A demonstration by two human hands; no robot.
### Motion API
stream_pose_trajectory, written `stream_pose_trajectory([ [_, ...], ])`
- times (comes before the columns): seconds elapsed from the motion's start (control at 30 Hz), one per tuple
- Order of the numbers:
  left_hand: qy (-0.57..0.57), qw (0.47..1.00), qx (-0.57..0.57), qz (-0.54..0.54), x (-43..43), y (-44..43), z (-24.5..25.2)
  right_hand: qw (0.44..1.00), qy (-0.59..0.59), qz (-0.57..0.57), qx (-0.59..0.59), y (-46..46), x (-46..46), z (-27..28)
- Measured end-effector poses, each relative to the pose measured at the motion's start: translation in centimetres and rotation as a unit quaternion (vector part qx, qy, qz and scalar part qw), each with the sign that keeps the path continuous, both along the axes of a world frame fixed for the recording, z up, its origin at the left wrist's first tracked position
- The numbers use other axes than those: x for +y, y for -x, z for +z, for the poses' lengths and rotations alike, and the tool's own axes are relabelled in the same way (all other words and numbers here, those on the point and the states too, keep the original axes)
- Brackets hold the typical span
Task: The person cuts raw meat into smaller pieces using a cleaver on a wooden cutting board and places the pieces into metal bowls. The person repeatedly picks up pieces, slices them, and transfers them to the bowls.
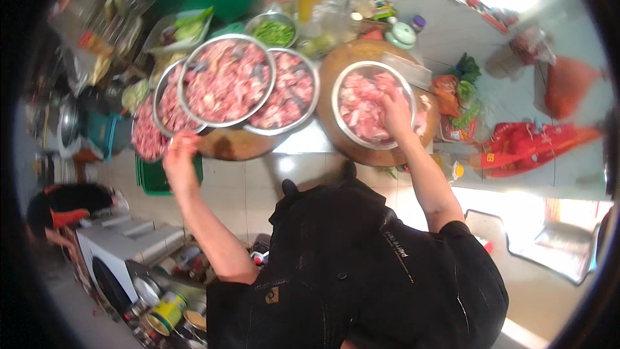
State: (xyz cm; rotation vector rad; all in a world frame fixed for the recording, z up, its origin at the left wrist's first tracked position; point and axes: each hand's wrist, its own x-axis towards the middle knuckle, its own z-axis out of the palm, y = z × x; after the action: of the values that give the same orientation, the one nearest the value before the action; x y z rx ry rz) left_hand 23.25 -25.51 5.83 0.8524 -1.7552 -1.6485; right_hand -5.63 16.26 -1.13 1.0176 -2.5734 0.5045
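Note:
My right hand (397, 109) reaches into a steel bowl of raw meat pieces (361, 102); its fingertips are among the meat, so their grip is hidden. That bowl rests on a round wooden chopping board (332, 65), with some meat beside its rim. My left hand (181, 150) is raised at the near edge of the left bowls, blurred, with pinkish fingertips; whether it holds anything is unclear. Several steel bowls heaped with chopped meat overlap there: a large upper one (225, 80), one to its right (290, 89) and others at the left (177, 102). Another wooden board (237, 145) lies beneath.
Behind stand a bowl of chopped greens (273, 33), glass bottles and a lidded pale green pot (402, 35). Leafy vegetables (467, 99) and a red bag (528, 148) lie right. A green bin (157, 177) stands below the left bowls. A person (72, 206) bends at far left.

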Motion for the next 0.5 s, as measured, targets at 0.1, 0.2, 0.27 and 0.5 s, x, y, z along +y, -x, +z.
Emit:
stream_pose_trajectory([
  [0.1,-0.127,0.963,0.042,-0.233,9.1,5.3,-0.2,0.979,0.037,-0.066,-0.188,3.4,2.6,1.0],
  [0.2,-0.238,0.919,0.035,-0.312,17.1,11.0,-2.3,0.936,0.036,-0.138,-0.321,4.5,6.1,0.5],
  [0.27,-0.276,0.922,-0.013,-0.272,21.8,14.8,-4.3,0.912,0.027,-0.161,-0.376,4.4,7.9,-0.7],
  [0.5,-0.232,0.93,-0.133,-0.251,28.9,23.4,-9.0,0.573,0.331,-0.044,-0.749,4.0,7.5,-2.6],
])
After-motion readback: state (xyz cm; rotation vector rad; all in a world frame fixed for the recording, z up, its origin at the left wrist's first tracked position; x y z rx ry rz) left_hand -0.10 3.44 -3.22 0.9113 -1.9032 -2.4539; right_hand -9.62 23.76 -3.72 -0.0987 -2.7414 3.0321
